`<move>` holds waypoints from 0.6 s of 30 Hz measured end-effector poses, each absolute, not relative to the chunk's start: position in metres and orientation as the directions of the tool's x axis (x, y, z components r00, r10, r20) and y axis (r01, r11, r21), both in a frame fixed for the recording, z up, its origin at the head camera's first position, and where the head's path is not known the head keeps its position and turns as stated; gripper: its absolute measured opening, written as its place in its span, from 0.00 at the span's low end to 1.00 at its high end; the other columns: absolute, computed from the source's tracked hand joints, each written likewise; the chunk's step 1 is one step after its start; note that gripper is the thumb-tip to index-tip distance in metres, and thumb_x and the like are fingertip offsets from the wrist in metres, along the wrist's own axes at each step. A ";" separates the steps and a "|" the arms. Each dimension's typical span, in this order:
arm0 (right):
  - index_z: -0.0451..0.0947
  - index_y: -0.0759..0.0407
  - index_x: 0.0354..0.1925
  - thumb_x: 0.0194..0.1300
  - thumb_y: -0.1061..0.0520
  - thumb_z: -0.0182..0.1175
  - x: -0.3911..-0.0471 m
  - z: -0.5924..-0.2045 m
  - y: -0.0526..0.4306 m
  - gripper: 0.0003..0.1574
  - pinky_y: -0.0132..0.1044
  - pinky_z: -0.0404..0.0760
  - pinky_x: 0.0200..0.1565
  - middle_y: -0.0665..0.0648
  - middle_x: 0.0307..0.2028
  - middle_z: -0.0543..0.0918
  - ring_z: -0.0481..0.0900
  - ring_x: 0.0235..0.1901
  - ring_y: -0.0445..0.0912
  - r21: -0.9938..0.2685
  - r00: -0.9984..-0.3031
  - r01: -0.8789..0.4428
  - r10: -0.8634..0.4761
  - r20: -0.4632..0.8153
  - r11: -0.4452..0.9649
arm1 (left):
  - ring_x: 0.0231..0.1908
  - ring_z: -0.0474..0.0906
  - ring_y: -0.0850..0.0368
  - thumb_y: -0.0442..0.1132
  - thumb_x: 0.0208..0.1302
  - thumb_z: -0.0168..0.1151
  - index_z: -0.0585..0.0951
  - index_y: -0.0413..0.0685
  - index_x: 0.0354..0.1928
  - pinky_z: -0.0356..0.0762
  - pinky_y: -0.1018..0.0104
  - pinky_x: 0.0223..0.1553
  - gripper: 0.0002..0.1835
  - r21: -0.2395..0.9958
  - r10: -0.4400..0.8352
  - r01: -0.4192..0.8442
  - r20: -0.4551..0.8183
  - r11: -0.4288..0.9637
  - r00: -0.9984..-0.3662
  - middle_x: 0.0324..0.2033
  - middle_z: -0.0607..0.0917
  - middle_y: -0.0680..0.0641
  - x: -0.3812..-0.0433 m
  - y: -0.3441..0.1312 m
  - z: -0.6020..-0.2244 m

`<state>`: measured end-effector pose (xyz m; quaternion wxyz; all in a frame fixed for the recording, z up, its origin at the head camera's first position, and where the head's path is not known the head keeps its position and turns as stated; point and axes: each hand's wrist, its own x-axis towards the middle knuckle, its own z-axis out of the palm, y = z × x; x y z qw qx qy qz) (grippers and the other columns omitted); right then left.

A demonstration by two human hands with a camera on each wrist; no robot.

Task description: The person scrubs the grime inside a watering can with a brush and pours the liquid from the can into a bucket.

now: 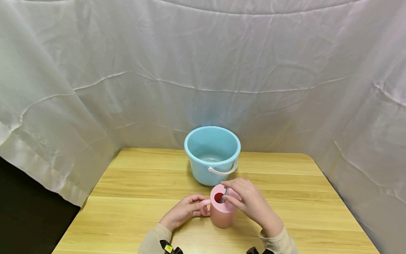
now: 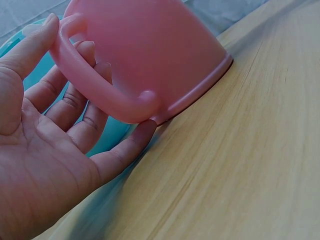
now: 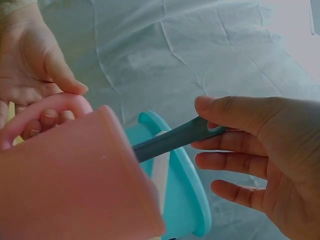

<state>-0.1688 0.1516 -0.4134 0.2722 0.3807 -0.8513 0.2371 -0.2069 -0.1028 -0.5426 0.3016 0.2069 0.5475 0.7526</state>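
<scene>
A pink can with a loop handle [image 1: 223,217] stands upright on the table; its top has a round opening with a red interior. My left hand [image 1: 185,210] holds the loop handle, thumb on its outer side and fingertips behind the loop, as the left wrist view shows [image 2: 100,90]. From the opening sticks out a grey utensil handle [image 3: 172,140] with a hanging hole at its end. My right hand [image 1: 250,203] pinches that end between thumb and forefinger, with the other fingers apart from it. The utensil's lower end is hidden inside the can.
Just behind the can stands a light blue bucket [image 1: 198,171] with a white carrying handle [image 1: 223,173] hanging at its front right. Both sit on a wooden table [image 1: 142,197]. A pale curtain [image 1: 158,70] encloses the back and sides.
</scene>
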 end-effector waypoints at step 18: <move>0.81 0.50 0.43 0.57 0.50 0.69 -0.174 -0.430 0.134 0.15 0.34 0.74 0.38 0.46 0.31 0.81 0.73 0.34 0.37 -0.229 -0.659 -0.715 -0.527 0.536 0.660 | 0.48 0.84 0.49 0.38 0.73 0.53 0.76 0.42 0.54 0.79 0.51 0.58 0.13 0.950 0.677 -0.228 -0.025 -0.213 -0.736 0.33 0.84 0.51 -0.207 -0.103 -0.542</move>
